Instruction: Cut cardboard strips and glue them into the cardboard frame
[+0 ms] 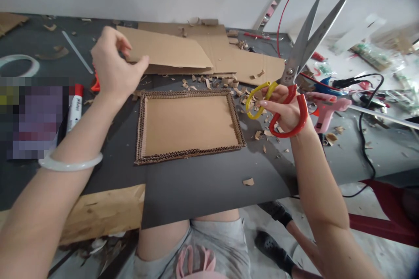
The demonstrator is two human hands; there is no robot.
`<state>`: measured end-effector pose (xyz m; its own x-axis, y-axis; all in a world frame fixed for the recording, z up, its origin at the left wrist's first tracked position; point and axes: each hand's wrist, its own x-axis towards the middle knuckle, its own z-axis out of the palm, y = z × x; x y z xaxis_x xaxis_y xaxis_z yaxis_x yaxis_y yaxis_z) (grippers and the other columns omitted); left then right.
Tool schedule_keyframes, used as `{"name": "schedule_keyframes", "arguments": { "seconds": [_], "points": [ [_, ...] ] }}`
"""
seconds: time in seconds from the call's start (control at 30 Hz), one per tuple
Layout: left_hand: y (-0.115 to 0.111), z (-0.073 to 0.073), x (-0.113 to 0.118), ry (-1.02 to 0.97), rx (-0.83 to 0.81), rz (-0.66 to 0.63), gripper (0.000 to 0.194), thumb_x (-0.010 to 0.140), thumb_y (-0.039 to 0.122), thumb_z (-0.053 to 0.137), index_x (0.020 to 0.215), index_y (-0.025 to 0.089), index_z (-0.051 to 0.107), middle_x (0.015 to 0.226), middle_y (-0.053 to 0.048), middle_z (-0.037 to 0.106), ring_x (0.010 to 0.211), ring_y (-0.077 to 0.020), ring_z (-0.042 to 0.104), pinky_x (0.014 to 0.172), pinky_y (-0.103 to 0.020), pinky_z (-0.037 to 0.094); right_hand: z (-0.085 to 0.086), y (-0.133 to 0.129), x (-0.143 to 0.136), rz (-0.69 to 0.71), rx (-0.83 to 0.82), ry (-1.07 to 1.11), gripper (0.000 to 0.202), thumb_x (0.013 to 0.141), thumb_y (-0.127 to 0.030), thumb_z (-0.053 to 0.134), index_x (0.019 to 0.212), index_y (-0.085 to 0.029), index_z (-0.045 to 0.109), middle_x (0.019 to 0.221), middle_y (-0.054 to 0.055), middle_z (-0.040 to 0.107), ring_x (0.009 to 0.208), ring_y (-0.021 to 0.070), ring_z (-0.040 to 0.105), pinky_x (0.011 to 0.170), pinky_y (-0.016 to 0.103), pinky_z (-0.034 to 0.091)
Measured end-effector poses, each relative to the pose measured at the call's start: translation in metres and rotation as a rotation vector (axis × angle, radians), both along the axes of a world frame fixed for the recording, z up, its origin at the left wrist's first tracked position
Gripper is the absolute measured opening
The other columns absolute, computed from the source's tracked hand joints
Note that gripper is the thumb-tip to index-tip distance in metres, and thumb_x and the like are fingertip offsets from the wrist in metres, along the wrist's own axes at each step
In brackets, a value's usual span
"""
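My left hand [118, 63] is at the left end of a flat cardboard sheet [166, 50], fingers apart, with the thumb over the sheet's near edge; whether it touches the sheet is hard to tell. In my right hand [281, 107] are large scissors [297, 56] with red and yellow handles, their blades parted and pointing up and away. Between my hands, a shallow rectangular cardboard tray [193, 124] with layered corrugated walls lies on the dark table.
Cardboard scraps [209, 82] litter the table [209, 196] behind and right of the tray. A pink glue gun [325, 107] with a black cable lies at right. A marker [75, 107] and tape roll [19, 65] are at left. Another person's legs [304, 244] show below.
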<state>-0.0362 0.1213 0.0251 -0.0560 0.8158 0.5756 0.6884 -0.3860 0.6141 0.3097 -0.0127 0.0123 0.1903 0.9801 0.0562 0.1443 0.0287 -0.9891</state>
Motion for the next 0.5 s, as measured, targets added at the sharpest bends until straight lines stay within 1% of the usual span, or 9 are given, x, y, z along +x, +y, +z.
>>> {"name": "schedule_keyframes", "arguments": {
  "seconds": [0.1, 0.17, 0.2, 0.23, 0.27, 0.33, 0.4, 0.43, 0.5],
  "points": [
    [-0.016, 0.025, 0.013, 0.272, -0.213, 0.069, 0.026, 0.068, 0.021, 0.074, 0.086, 0.014, 0.056, 0.099, -0.010, 0.050, 0.107, -0.0320, 0.050, 0.099, -0.049, 0.036, 0.001, -0.001, 0.000, 0.045, 0.004, -0.019, 0.028, 0.058, -0.029, 0.079, 0.082, -0.026, 0.066, 0.089, -0.001, 0.067, 0.097, 0.0228, 0.064, 0.089, 0.040, 0.050],
    [-0.026, 0.040, 0.024, 0.414, -0.362, 0.160, 0.037, 0.070, 0.020, 0.071, 0.103, 0.012, 0.056, 0.125, -0.016, 0.042, 0.121, -0.0387, 0.039, 0.103, -0.056, 0.030, 0.001, -0.002, 0.000, 0.067, 0.004, -0.018, 0.027, 0.060, -0.030, 0.079, 0.084, -0.028, 0.066, 0.090, -0.001, 0.067, 0.097, 0.0229, 0.064, 0.088, 0.038, 0.051],
    [-0.032, 0.046, 0.032, 0.536, -0.400, 0.113, 0.042, 0.076, 0.027, 0.065, 0.114, 0.013, 0.053, 0.136, -0.017, 0.034, 0.129, -0.0407, 0.029, 0.105, -0.059, 0.025, 0.002, -0.002, 0.001, 0.076, 0.005, -0.016, 0.027, 0.061, -0.031, 0.078, 0.084, -0.028, 0.066, 0.091, -0.001, 0.068, 0.097, 0.0229, 0.063, 0.088, 0.038, 0.051],
    [-0.038, 0.052, 0.041, 0.635, -0.396, 0.100, 0.042, 0.081, 0.031, 0.059, 0.117, 0.011, 0.053, 0.139, -0.017, 0.033, 0.132, -0.0418, 0.021, 0.105, -0.063, 0.020, 0.002, -0.002, 0.000, 0.084, 0.009, -0.015, 0.026, 0.061, -0.031, 0.078, 0.085, -0.028, 0.066, 0.091, 0.000, 0.068, 0.096, 0.0230, 0.064, 0.087, 0.037, 0.051],
    [-0.045, 0.056, 0.053, 0.690, -0.347, 0.030, 0.041, 0.083, 0.032, 0.054, 0.118, 0.009, 0.054, 0.137, -0.017, 0.038, 0.131, -0.0394, 0.024, 0.106, -0.059, 0.022, 0.002, -0.002, 0.000, 0.090, 0.013, -0.015, 0.026, 0.062, -0.032, 0.078, 0.085, -0.027, 0.066, 0.091, 0.000, 0.068, 0.096, 0.0232, 0.064, 0.086, 0.037, 0.052],
    [-0.058, 0.059, 0.082, 0.667, -0.276, -0.334, 0.036, 0.084, 0.031, 0.053, 0.116, 0.016, 0.057, 0.128, -0.011, 0.051, 0.119, -0.0269, 0.043, 0.105, -0.042, 0.032, 0.001, -0.002, -0.001, 0.101, 0.014, -0.012, 0.026, 0.062, -0.032, 0.078, 0.085, -0.026, 0.066, 0.091, 0.001, 0.068, 0.095, 0.0233, 0.064, 0.086, 0.037, 0.052],
    [-0.071, 0.055, 0.115, 0.568, -0.259, -0.657, 0.036, 0.077, 0.027, 0.062, 0.111, 0.014, 0.059, 0.113, -0.010, 0.061, 0.104, -0.0247, 0.055, 0.093, -0.037, 0.042, 0.001, -0.002, -0.002, 0.117, 0.009, -0.005, 0.027, 0.063, -0.032, 0.078, 0.086, -0.024, 0.066, 0.091, 0.001, 0.068, 0.093, 0.0228, 0.064, 0.085, 0.037, 0.052],
    [-0.076, 0.050, 0.131, 0.526, -0.236, -0.765, 0.036, 0.074, 0.024, 0.065, 0.108, 0.012, 0.060, 0.108, -0.010, 0.063, 0.099, -0.0244, 0.057, 0.087, -0.035, 0.044, 0.001, -0.002, -0.002, 0.135, 0.006, -0.006, 0.028, 0.063, -0.033, 0.078, 0.087, -0.024, 0.066, 0.091, 0.001, 0.069, 0.092, 0.0225, 0.064, 0.085, 0.038, 0.052],
    [-0.083, 0.037, 0.157, 0.441, -0.174, -0.877, 0.027, 0.072, 0.018, 0.066, 0.098, 0.012, 0.061, 0.097, -0.010, 0.066, 0.089, -0.0229, 0.061, 0.076, -0.032, 0.046, 0.001, -0.002, -0.003, 0.180, 0.000, -0.012, 0.029, 0.064, -0.033, 0.077, 0.089, -0.023, 0.066, 0.092, 0.002, 0.069, 0.090, 0.0221, 0.065, 0.084, 0.038, 0.052]
  ]
}}
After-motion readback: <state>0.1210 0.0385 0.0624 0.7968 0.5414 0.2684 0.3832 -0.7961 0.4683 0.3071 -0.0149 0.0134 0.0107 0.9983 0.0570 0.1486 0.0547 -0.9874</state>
